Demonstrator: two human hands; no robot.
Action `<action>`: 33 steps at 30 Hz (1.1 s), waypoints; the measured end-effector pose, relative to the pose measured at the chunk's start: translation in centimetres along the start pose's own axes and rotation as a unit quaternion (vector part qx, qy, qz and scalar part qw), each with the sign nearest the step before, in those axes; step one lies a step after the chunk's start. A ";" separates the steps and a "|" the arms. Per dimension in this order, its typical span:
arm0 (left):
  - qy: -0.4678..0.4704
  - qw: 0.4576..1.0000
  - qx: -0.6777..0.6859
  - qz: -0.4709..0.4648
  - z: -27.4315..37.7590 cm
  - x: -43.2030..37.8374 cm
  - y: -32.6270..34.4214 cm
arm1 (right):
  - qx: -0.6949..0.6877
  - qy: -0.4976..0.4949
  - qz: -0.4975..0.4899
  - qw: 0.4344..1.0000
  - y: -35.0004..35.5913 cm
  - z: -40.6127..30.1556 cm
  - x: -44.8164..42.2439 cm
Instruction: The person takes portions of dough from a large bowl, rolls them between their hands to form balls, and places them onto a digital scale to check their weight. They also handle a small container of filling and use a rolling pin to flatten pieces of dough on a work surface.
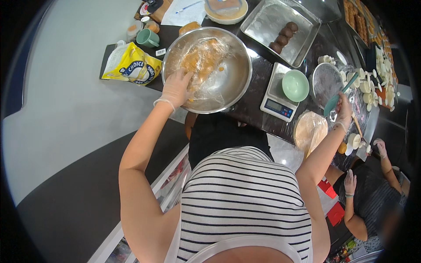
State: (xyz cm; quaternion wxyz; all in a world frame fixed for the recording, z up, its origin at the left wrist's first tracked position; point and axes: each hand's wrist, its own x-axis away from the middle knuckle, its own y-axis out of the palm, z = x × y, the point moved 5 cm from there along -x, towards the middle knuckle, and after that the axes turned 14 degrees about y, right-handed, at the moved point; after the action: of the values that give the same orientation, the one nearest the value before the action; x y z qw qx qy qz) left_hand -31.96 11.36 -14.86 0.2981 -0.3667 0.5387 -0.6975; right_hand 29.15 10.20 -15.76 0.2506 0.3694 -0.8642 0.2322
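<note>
My left hand (178,86), in a clear glove, rests over the near left rim of a large steel bowl (237,86). Its fingertips touch clear plastic film with an orange-brown, dough-like mass (204,60) under or in it. On the right, my gloved right hand (343,110) is closed around a teal spatula (332,103), which lies slantwise over a round sieve or sieve-like pan (326,83). Between the hands a light green bowl (295,85) sits on a digital scale (279,107). Film covers a pale round thing (310,130) beside my right forearm.
Several dark brown balls (282,40) lie in a metal tray (253,28) beyond the scale. A yellow flour bag (135,65) and a green mug (148,37) stand at left. White plunger moulds (365,86) crowd the right side, and a gloved co-worker (371,197) is at lower right.
</note>
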 end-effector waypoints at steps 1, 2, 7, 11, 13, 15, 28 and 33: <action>0.046 0.998 0.009 0.034 0.7 -0.1 -0.8 | -0.008 -0.001 0.003 1.000 -0.2 0.0 0.5; 0.049 0.998 0.011 0.030 1.4 -0.7 -0.9 | 0.043 0.002 0.007 0.999 -1.6 0.4 -0.9; 0.054 0.992 -0.053 -0.099 2.3 -2.2 4.5 | 0.002 -0.017 -0.005 1.000 -0.9 0.6 -1.0; 0.083 0.975 -0.010 -0.208 2.8 -1.7 3.3 | -0.017 -0.043 0.002 0.999 -1.3 1.4 0.1; 0.035 0.973 0.100 -0.205 2.4 -0.4 1.7 | 0.013 -0.053 -0.031 0.998 -0.1 0.5 2.3; 0.006 0.971 0.096 -0.220 2.9 -0.4 1.5 | 0.055 -0.044 -0.009 0.997 0.0 0.2 2.3; 0.032 0.979 -0.007 -0.201 2.8 0.6 2.7 | 0.140 -0.025 -0.301 0.943 20.7 -0.1 19.1; -0.040 0.986 0.080 -0.144 2.6 1.0 -0.2 | 0.120 0.056 -0.428 0.894 29.6 3.2 21.6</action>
State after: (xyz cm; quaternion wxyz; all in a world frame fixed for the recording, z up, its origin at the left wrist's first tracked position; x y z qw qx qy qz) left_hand -30.36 9.25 -14.09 0.2444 -0.4432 0.4103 -0.7586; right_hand -7.00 15.41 -11.55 0.3273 0.7170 -0.5728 0.2252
